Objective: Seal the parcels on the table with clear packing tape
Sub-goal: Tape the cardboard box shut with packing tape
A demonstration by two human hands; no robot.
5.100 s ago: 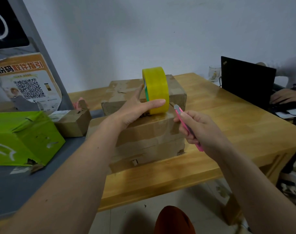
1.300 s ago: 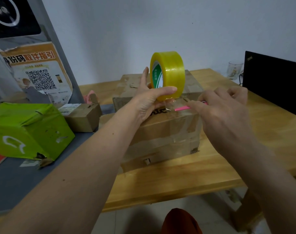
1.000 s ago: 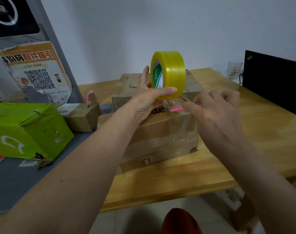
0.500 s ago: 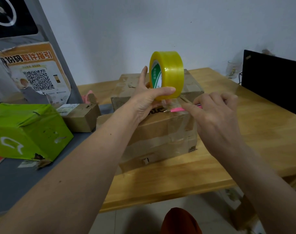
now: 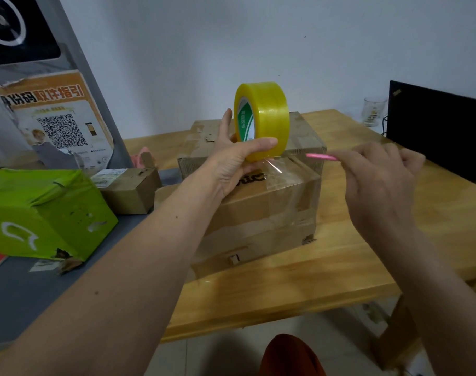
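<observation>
Wooden desk (image 5: 340, 267) against a white wall – taped cardboard parcel (image 5: 258, 213) sits on it. Left hand (image 5: 231, 164) grips the yellow packing tape roll (image 5: 266, 120) upright on the parcel's top, thumb curled over the rim. Right hand (image 5: 378, 180) pinches a pink cutter (image 5: 321, 156) just beside the roll – its grip is closed around the handle.
</observation>
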